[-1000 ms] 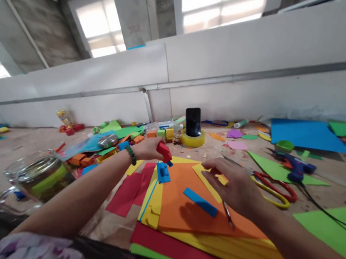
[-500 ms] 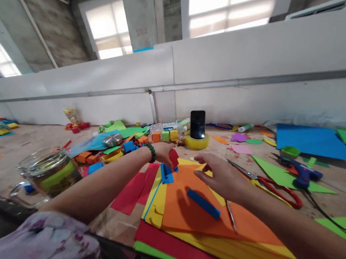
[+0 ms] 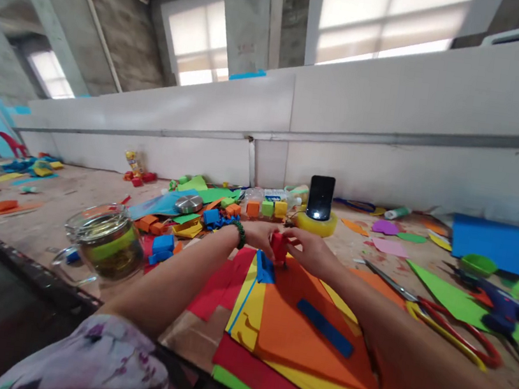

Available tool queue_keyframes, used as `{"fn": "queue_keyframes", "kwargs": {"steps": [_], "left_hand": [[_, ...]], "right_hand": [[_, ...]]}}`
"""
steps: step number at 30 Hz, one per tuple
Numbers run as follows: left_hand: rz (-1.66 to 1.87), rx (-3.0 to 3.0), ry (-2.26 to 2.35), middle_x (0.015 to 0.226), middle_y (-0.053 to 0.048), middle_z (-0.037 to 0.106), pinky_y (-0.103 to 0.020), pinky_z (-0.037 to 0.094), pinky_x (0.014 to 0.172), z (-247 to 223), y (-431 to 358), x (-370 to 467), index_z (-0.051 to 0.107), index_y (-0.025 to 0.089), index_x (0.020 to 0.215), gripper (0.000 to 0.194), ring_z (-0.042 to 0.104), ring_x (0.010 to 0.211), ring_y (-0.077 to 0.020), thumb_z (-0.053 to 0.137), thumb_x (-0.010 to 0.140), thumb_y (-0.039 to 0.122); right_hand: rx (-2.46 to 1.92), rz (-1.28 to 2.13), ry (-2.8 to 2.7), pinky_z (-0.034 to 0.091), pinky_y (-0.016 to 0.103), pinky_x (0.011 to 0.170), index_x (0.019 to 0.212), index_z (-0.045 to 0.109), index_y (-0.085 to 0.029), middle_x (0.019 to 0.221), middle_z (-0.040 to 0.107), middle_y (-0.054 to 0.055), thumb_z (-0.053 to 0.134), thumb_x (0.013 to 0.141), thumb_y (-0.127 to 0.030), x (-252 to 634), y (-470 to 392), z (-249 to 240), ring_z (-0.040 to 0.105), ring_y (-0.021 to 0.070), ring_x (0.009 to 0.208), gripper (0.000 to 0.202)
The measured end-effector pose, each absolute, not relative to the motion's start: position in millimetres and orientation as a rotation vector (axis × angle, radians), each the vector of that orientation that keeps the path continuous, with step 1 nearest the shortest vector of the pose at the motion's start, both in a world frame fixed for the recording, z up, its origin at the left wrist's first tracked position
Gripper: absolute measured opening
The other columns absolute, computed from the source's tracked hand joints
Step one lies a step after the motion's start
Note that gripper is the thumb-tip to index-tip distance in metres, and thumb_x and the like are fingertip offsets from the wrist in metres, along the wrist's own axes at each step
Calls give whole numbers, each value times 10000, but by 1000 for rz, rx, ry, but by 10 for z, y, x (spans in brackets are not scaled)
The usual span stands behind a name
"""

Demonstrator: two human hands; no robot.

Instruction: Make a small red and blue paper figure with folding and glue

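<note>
My left hand (image 3: 261, 236), with a green bead bracelet on the wrist, pinches a small red folded foam or paper piece (image 3: 278, 246) from its left. From the other side, the fingers of my right hand (image 3: 310, 250) close on the same piece. Just below it, a folded blue piece (image 3: 265, 270) stands on the yellow sheet's corner. A flat blue strip (image 3: 325, 327) lies on the orange sheet (image 3: 286, 346) under my right forearm. A thin dark-tipped tool (image 3: 375, 364) is partly hidden beside that forearm.
Scissors (image 3: 456, 325) and a blue glue gun (image 3: 507, 308) lie right. A lidded glass mug (image 3: 110, 247) stands left near the table edge, before several coloured cubes (image 3: 163, 245). Behind my hands, a phone (image 3: 321, 197) leans upright at a yellow tape roll (image 3: 317, 224).
My right hand has moved left from above the orange sheet and joined my left hand at the red piece. The camera view has turned a little to the left.
</note>
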State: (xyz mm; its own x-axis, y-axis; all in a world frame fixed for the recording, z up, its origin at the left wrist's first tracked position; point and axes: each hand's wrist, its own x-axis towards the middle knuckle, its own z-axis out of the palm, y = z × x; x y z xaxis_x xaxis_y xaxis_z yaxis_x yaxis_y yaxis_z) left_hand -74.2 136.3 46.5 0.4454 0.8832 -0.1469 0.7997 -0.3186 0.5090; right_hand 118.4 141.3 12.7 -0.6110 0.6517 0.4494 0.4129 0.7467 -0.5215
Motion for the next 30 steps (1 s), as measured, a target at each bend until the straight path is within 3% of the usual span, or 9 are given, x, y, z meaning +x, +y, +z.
{"fn": "queue_keyframes", "kwargs": {"steps": [3,7,12,15,18,20,23,25,30], "left_hand": [[306,2145,1345,725,33,643,-212,447,602,380,1336,-918,594,127,1183,631,595,662,-128,825,611,260],[437,2119,1289,727,22,635,-212,441,594,293,1214,-992,579,134,1246,604,593,683,-134,770,705,322],[590,2126,1219,1010,-47,679,-235,495,674,239,1079,-885,561,150,1275,583,632,828,-161,723,715,168],[627,2141,1171,1180,-76,644,-249,511,712,215,1053,-863,561,173,1281,621,635,882,-169,742,687,153],[642,2157,1151,1287,-101,593,-282,524,777,182,1028,-857,495,189,1357,752,631,953,-191,790,672,281],[666,2202,1236,1337,-153,553,-340,516,865,164,998,-832,418,139,1413,922,611,1048,-243,817,632,422],[691,2364,1393,1365,-185,526,-441,409,1040,162,938,-756,415,110,1404,995,518,1223,-331,807,598,540],[683,2442,1403,1361,-153,541,-456,361,1083,178,898,-697,444,152,1377,917,488,1263,-341,801,613,513],[760,2406,1324,1333,-113,580,-423,381,1078,227,832,-591,452,179,1362,796,520,1240,-310,780,653,334]], "right_hand": [[-772,521,-2282,527,366,822,968,679,-214,974,715,54,573,825,-212,1196,1410,96,662,213,898,178],[-756,545,-2212,490,449,908,897,669,-201,996,685,85,635,791,-299,1208,1387,89,627,257,981,149],[-734,706,-2164,536,407,876,837,625,-204,1085,665,86,663,757,-322,1219,1393,53,641,236,1015,147],[-732,787,-2142,550,393,864,809,601,-193,1066,663,88,653,756,-327,1245,1394,31,650,220,985,153],[-733,837,-2142,561,395,845,847,619,-189,970,672,69,656,750,-323,1278,1378,42,660,209,916,169],[-739,866,-2140,572,392,819,881,625,-186,960,678,66,654,756,-329,1294,1363,59,672,204,877,191],[-749,888,-2132,586,379,763,900,624,-180,933,691,66,654,764,-355,1303,1342,79,685,203,825,224],[-747,885,-2130,590,368,735,896,625,-178,896,698,59,655,768,-364,1305,1330,93,687,200,796,227],[-730,828,-2136,584,367,761,900,638,-189,907,701,56,667,766,-376,1333,1326,183,682,201,813,231]]}}
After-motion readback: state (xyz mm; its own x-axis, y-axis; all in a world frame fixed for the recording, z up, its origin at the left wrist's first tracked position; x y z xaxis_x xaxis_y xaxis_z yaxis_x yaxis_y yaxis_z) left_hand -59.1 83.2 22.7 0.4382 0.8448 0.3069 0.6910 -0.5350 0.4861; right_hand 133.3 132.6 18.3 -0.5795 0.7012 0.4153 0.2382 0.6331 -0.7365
